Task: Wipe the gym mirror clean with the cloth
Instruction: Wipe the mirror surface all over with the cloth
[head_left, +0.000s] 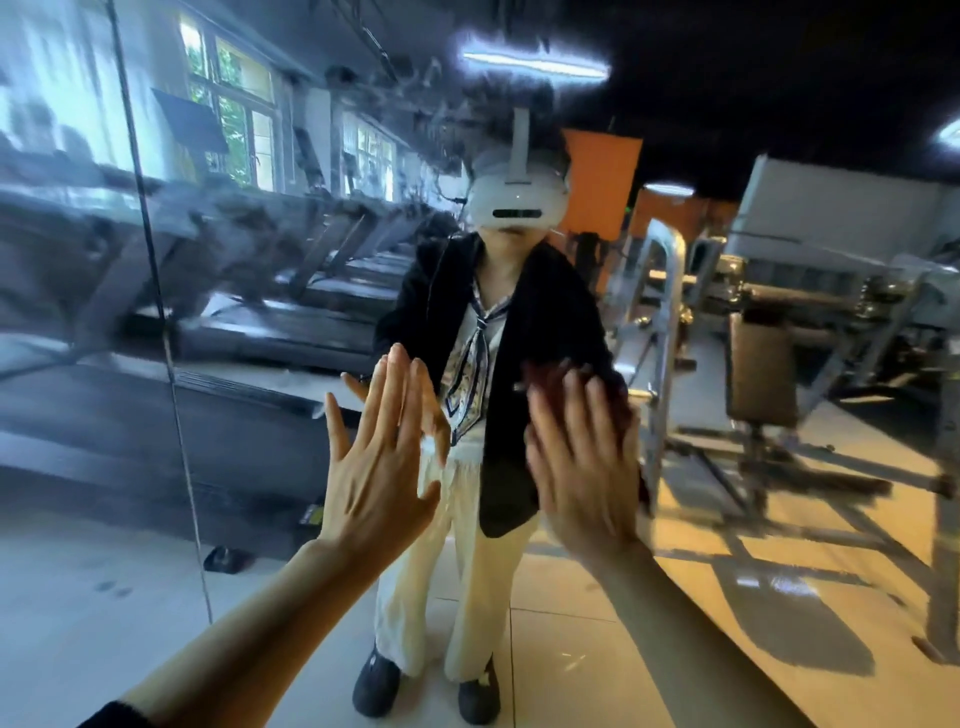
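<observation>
pressing both hands flat vs the mirror, fingers straight. left hand is lying open & bare on the glass, holding nothing, prob. bracing for balance. right hand is spreading open-palmed over the dark red cloth, pinning it to the glass w/ straight fingers, not curling round it; that way the whole palm is pushing the cloth, giving a wide wiping patch. cloth is showing only at the fingertips & beside the palm, rest hidden. reflection is showing treadmills & the person; smears are showing up top, so wiping looks unfinished.
</observation>
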